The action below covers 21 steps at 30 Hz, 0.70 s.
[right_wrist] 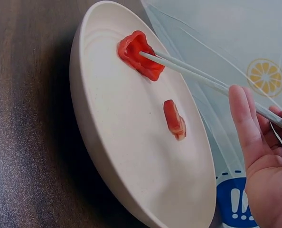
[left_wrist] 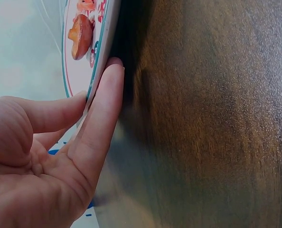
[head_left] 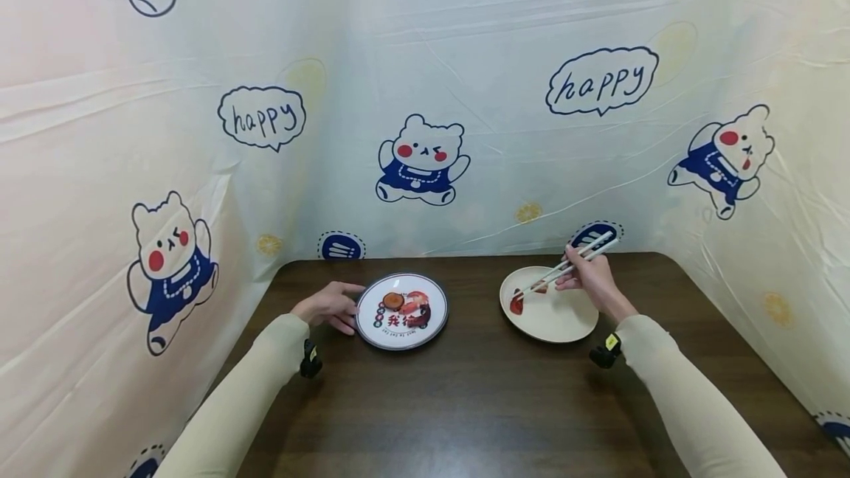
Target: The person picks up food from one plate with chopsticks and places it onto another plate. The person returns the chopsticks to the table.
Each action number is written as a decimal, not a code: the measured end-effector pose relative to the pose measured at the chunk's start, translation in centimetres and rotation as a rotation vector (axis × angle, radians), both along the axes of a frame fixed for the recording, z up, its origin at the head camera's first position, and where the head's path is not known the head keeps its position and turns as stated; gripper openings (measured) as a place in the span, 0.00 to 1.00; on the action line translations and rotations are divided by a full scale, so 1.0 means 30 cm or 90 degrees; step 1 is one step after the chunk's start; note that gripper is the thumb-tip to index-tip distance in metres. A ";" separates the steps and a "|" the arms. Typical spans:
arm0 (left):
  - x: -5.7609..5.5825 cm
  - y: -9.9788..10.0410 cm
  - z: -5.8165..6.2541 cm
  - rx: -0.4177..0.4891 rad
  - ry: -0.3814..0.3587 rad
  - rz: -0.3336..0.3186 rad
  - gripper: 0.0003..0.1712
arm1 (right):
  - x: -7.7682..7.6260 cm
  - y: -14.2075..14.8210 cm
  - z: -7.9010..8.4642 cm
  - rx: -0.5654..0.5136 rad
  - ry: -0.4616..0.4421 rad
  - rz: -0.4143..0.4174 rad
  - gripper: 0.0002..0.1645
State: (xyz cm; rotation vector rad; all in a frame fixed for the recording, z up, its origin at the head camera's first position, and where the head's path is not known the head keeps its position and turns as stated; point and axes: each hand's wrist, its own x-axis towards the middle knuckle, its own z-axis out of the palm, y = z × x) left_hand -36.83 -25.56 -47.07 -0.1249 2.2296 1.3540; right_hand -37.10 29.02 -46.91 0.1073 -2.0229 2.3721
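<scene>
My left hand holds the left edge of a white plate with a dark rim line and printed pictures and characters. In the left wrist view its thumb lies on the rim and its fingers reach beneath. A rounded brown-orange shape shows on this plate. My right hand grips a pair of pale chopsticks over a cream plate. Their tips are at a curled red piece, seemingly pepper, near the plate's edge. A smaller red piece lies beside it.
Both plates stand on a dark brown wooden table, toward its far edge. Behind and along both sides hangs a pale curtain printed with cartoon bears, words and orange slices. A black wrist camera sits below each hand.
</scene>
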 end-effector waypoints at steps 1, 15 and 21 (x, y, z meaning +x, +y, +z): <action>0.000 0.001 -0.001 0.000 0.000 -0.001 0.36 | 0.000 0.000 -0.001 0.001 0.002 -0.006 0.33; 0.001 -0.001 -0.002 -0.001 0.005 -0.003 0.36 | 0.008 0.005 0.019 0.005 0.005 -0.082 0.34; -0.003 -0.004 -0.005 0.005 0.003 -0.005 0.36 | 0.003 0.026 0.018 -0.015 -0.004 -0.056 0.32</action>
